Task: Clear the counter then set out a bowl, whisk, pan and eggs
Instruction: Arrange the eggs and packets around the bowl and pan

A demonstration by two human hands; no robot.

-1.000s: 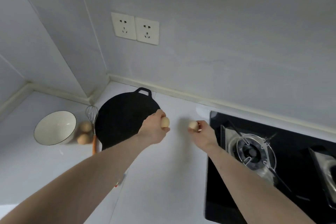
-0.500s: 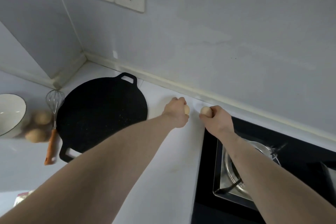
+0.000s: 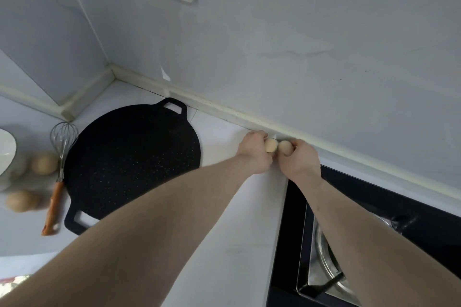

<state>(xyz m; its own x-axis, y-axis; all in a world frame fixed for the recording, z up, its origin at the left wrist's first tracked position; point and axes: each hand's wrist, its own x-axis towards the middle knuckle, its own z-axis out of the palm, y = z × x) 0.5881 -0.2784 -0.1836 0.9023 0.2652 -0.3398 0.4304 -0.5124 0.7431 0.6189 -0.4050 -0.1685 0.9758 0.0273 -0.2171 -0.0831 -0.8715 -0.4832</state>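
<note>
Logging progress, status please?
Left hand grips an egg, right hand another, near the wall. Pan, whisk, bowl set out. Nothing in the way.

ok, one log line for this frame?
left hand: grips pale egg | right hand: grips second pale egg | eggs touching, by wall trim | black round pan: on counter

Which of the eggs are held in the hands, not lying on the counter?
The two eggs by the wall: one in the left hand, one in the right hand. The others lie beside the whisk.
</note>
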